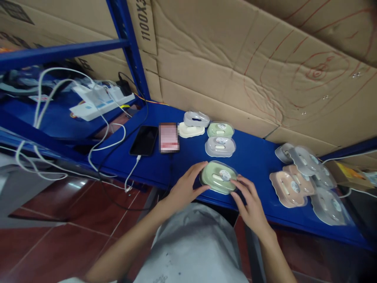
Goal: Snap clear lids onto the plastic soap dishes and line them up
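Observation:
A pale green soap box [217,184] with a clear lid and a round sticker is between my hands at the front of the blue table. My left hand [191,182] grips its left end, fingers at the far side and thumb at the near corner. At the right end, my right hand [246,196] holds it with thumb and fingers, fingertips close to the sticker. Just behind it are a grey soap box [220,148] and another green soap box [219,129]. A cream tray [191,130] and an upturned-looking grey part [196,118] lie further left.
Peach soap boxes [288,190] and clear-grey ones [328,206] are clustered on the right. A black phone [143,140] and a blurred pink card [169,137] lie left. White cables run from a power strip [101,106]. Cardboard [206,59] stands behind the blue table [250,165].

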A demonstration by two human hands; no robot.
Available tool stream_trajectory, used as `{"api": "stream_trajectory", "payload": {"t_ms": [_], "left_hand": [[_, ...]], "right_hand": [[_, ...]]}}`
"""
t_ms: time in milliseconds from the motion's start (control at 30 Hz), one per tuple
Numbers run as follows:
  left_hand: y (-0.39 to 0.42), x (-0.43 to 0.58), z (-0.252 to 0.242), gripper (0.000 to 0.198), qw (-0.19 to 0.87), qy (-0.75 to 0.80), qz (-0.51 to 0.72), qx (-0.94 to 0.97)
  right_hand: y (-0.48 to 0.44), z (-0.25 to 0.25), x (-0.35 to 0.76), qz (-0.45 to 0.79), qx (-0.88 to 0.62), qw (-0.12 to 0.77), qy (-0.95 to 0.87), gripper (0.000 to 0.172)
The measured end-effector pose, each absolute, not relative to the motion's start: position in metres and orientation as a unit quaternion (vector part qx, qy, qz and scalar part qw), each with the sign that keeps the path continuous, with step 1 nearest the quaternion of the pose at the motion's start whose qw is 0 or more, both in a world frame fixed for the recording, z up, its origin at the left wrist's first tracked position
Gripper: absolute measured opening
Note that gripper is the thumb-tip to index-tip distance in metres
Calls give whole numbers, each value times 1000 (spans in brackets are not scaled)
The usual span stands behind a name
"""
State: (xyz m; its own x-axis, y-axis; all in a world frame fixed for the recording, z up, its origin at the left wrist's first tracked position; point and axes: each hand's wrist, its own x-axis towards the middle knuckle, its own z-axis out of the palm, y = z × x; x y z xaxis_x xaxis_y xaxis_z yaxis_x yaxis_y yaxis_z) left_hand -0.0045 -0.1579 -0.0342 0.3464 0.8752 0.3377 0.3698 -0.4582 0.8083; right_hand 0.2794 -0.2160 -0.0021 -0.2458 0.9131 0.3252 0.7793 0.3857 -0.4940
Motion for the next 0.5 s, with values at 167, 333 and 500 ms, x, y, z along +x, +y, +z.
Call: {"api": "stream_trajectory", "payload": {"t_ms": [167, 333, 500], "left_hand": [[-156, -8, -37, 60, 303, 395, 382, 778], [-155, -8, -44, 57, 294, 398, 386, 778], [-154, -7, -43, 57, 305, 407, 374, 775]], "right_hand": [[-207, -9, 266, 56, -517, 251, -816, 60], [-206, -23, 262, 1, -513, 264, -817, 66], [-203, -24, 269, 62, -512, 316, -796, 61]]}}
